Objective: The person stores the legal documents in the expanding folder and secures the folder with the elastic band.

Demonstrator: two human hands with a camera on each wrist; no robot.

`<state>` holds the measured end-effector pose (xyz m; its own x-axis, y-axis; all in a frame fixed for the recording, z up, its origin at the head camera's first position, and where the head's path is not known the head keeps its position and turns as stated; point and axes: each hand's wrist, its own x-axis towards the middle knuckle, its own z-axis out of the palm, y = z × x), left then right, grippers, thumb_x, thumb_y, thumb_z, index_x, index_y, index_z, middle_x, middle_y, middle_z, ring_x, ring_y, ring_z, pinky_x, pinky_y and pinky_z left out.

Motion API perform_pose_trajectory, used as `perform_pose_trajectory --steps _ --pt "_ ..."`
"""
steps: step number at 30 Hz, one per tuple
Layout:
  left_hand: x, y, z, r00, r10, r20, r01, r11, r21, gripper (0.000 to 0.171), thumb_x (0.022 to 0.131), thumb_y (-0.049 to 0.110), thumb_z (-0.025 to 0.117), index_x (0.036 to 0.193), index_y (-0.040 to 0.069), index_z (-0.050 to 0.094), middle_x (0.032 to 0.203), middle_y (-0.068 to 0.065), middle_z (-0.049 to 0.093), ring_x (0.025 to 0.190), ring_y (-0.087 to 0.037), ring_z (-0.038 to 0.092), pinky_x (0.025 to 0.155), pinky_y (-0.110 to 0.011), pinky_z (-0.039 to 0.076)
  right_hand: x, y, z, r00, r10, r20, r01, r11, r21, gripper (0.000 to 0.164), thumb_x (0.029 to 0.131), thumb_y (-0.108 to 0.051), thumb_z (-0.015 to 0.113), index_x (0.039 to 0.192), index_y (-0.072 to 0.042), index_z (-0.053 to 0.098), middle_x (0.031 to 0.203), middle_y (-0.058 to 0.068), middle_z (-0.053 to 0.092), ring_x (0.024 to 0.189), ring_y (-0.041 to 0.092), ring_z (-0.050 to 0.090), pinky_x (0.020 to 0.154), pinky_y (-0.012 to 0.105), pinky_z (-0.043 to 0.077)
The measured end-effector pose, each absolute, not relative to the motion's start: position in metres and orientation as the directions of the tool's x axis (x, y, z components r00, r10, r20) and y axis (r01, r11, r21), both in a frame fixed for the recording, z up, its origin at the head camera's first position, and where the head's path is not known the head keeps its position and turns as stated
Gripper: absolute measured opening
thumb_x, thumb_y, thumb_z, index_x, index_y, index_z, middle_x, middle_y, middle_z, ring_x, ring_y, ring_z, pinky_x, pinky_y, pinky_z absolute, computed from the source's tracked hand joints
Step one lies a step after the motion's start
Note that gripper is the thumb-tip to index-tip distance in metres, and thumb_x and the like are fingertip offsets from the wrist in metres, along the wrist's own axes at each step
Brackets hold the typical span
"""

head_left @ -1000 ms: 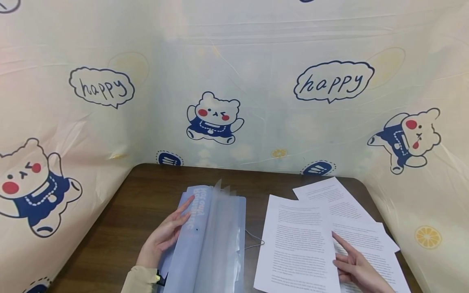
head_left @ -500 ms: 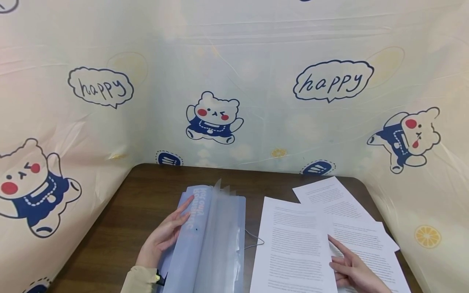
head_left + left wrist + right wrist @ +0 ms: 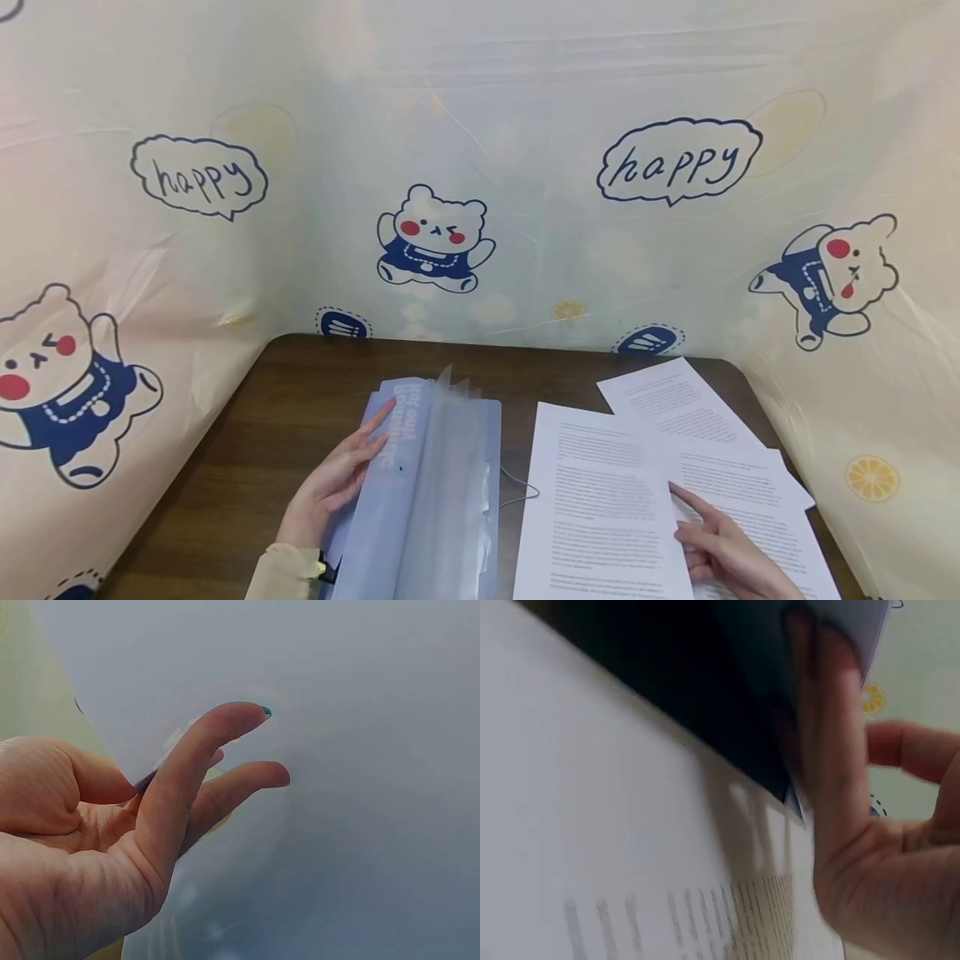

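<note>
A blue clear-pocket folder stands partly open at the middle front of the table, its transparent sleeves fanned out to the right. My left hand holds its cover from the left side, fingers lying along the pale-lettered face. The left wrist view shows the cover's edge between thumb and fingers. On the right, my right hand grips the right edge of a printed sheet, which is raised above other sheets. In the right wrist view, this sheet's dark underside hides part of the fingers.
More printed papers lie overlapped beneath and behind the raised sheet, close to the table's right edge. A thin grey elastic cord loops out from the folder. Patterned curtain encloses the brown table at the back and sides.
My right hand has shifted slightly left with the printed sheet, bringing it nearer the folder; it has barely moved in the last half second. My left hand and the folder have stayed in place.
</note>
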<state>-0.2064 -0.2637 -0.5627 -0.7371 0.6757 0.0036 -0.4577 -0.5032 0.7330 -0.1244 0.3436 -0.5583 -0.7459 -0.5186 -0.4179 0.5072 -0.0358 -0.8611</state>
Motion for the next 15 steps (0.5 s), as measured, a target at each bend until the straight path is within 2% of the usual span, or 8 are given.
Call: perform_pose_trajectory --steps 2,7,15 --pt "-0.206 -0.264 -0.562 -0.739 0.673 0.000 -0.455 -0.500 0.736 0.067 0.121 0.007 0.013 0.173 0.035 -0.018 0.147 0.000 0.069 0.126 -0.014 0.076 0.101 -0.021 0.060 -0.124 0.340 -0.557 -0.751 -0.460 -0.474 0.528 0.015 -0.849 0.093 0.114 -0.011 0.049 0.167 0.003 -0.026 0.116 0.011 0.084 0.086 0.016 0.083 0.074 0.027 0.068" --pt "-0.206 -0.263 -0.563 -0.741 0.671 -0.001 -0.450 -0.497 0.742 0.067 0.121 0.007 0.013 0.173 0.035 -0.019 0.146 0.001 0.069 0.125 -0.014 0.077 0.099 -0.020 0.061 -0.125 0.334 -0.556 -0.745 -0.414 -0.523 0.560 0.039 -0.828 0.097 0.114 -0.014 0.052 0.166 0.007 -0.026 0.121 0.017 0.083 0.098 0.029 0.086 0.081 0.036 0.071" --pt "-0.206 -0.263 -0.563 -0.742 0.670 -0.005 -0.444 -0.487 0.752 0.067 0.121 0.007 0.014 0.173 0.035 -0.018 0.145 0.001 0.070 0.123 -0.013 0.077 0.097 -0.019 0.061 -0.124 0.328 -0.562 -0.754 -0.441 -0.488 0.521 0.053 -0.852 0.098 0.111 -0.005 0.053 0.162 0.013 -0.029 0.116 0.018 0.084 0.093 0.025 0.086 0.079 0.035 0.070"
